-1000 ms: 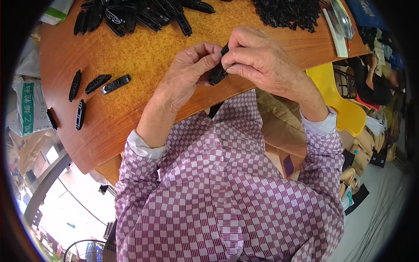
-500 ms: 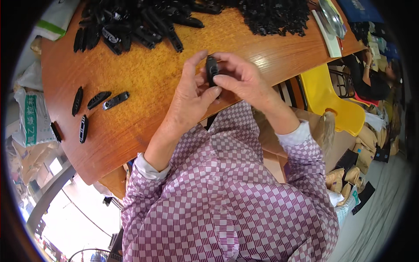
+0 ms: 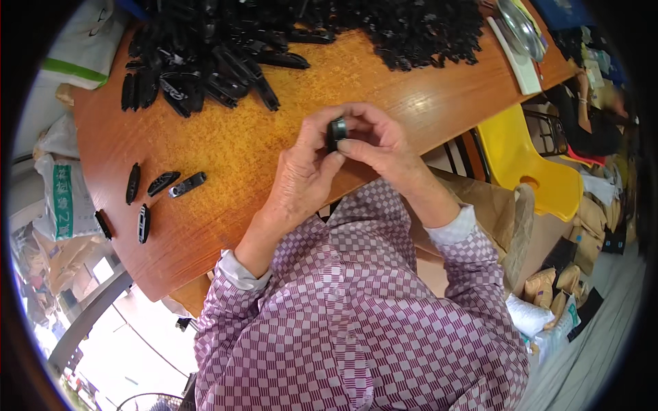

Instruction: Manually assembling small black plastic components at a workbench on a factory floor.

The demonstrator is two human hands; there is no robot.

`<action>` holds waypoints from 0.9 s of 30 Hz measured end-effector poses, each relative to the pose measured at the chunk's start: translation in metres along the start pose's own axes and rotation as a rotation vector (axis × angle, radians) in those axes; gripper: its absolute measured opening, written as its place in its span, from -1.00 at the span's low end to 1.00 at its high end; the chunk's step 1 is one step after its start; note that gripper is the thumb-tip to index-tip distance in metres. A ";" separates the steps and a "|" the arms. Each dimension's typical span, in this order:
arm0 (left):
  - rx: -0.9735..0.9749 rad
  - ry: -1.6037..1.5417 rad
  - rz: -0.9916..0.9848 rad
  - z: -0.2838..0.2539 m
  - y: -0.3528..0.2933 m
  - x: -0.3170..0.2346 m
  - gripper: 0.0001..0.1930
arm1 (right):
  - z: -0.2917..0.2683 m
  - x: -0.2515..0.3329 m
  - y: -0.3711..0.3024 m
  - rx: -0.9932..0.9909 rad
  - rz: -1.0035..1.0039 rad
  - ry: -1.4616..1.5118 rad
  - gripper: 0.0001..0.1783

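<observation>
Between my two hands, just over the near edge of the wooden table [image 3: 253,164], a small black plastic part [image 3: 336,133] is held. My left hand [image 3: 305,161] pinches it from the left, thumb at its lower end. My right hand [image 3: 377,140] grips it from the right, with thumb and curled fingers around it. Much of the part is covered by my fingers. On the table to the left lie several similar long black parts, among them one with a pale patch [image 3: 187,185] and a slotted one [image 3: 143,224].
A large heap of long black parts [image 3: 199,68] fills the far left of the table, with a pile of smaller black pieces [image 3: 432,34] beside it. A metal bowl [image 3: 519,31] and a white strip [image 3: 519,65] lie far right. A yellow chair [image 3: 528,157] stands right; another person sits beyond.
The black part between my hands has turned and sits slightly lower in the picture. The whole view has shifted, so the table and its parts appear lower. Both hands keep their grip.
</observation>
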State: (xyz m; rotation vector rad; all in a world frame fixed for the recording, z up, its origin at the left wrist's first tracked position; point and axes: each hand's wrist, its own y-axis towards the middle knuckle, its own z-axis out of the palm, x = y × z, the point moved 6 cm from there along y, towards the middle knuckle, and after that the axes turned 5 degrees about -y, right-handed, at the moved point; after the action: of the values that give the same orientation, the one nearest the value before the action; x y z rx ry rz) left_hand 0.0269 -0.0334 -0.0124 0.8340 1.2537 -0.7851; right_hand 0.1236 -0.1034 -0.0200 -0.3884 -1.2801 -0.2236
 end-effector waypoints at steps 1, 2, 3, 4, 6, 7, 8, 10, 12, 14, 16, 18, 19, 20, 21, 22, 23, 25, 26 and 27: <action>-0.006 0.015 -0.004 -0.002 0.002 -0.005 -0.45 | -0.001 0.001 0.001 0.010 -0.002 0.013 -0.59; 0.015 0.017 -0.013 -0.002 0.005 -0.009 -0.46 | -0.003 0.001 0.003 -0.005 0.021 0.042 -0.58; 0.037 0.018 -0.022 -0.002 0.007 -0.012 -0.47 | -0.003 -0.001 0.005 -0.020 0.045 0.070 -0.56; 0.011 0.078 0.015 -0.002 0.010 -0.014 -0.51 | -0.004 -0.002 0.006 -0.041 0.077 0.094 -0.59; 0.020 0.127 -0.006 -0.012 0.008 -0.008 -0.53 | -0.008 0.009 0.014 0.014 0.105 0.091 -0.61; 0.047 0.163 -0.028 -0.015 0.007 -0.004 -0.55 | -0.012 0.012 0.017 0.048 0.134 0.083 -0.63; 0.045 0.162 -0.031 -0.019 0.007 -0.004 -0.55 | -0.022 0.021 0.025 0.041 -0.045 -0.128 -0.70; -0.098 -0.026 -0.086 -0.035 0.007 -0.005 -0.62 | -0.053 0.046 0.042 -0.133 -0.214 -0.596 -0.72; -0.153 0.005 -0.126 -0.053 0.010 -0.004 -0.64 | -0.083 0.065 0.055 -0.322 -0.384 -1.067 -0.74; -0.205 0.040 -0.163 -0.076 0.019 -0.004 -0.65 | -0.084 0.072 0.064 -0.310 -0.706 -1.595 -0.80; -0.257 0.435 -0.010 -0.097 0.031 -0.021 -0.63 | -0.077 0.071 0.069 -0.275 -0.715 -1.726 -0.82; -0.228 0.778 0.118 -0.100 0.052 -0.042 -0.63 | -0.073 0.068 0.072 -0.236 -0.725 -1.854 -0.84; -0.208 1.129 0.242 -0.098 0.056 -0.054 -0.64 | -0.071 0.066 0.075 -0.220 -0.730 -1.882 -0.84; -0.167 1.170 0.207 -0.103 0.064 -0.050 -0.64 | -0.073 0.064 0.078 -0.217 -0.727 -1.918 -0.83; -0.168 1.168 0.211 -0.107 0.067 -0.051 -0.64 | -0.077 0.061 0.081 -0.219 -0.729 -1.921 -0.83; -0.086 1.292 0.174 -0.107 0.070 -0.046 -0.62 | -0.083 0.062 0.083 -0.231 -0.733 -1.787 -0.84; -0.001 1.415 0.136 -0.106 0.072 -0.041 -0.61 | -0.087 0.063 0.083 -0.243 -0.733 -1.654 -0.84; 0.033 1.469 0.175 -0.104 0.073 -0.044 -0.59 | -0.102 0.064 0.086 -0.222 -0.474 -1.102 -0.85; 0.066 1.526 0.210 -0.102 0.073 -0.044 -0.58 | -0.110 0.054 0.088 -0.187 -0.217 -0.546 -0.86; 0.061 1.522 0.213 -0.105 0.074 -0.044 -0.58 | -0.108 0.055 0.084 -0.186 -0.218 -0.552 -0.86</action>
State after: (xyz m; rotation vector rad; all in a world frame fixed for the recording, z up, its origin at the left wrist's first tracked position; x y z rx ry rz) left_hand 0.0347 0.0961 0.0262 1.6847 2.3652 0.1535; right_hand 0.2659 -0.0671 -0.0057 -0.4890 -1.8557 -0.4435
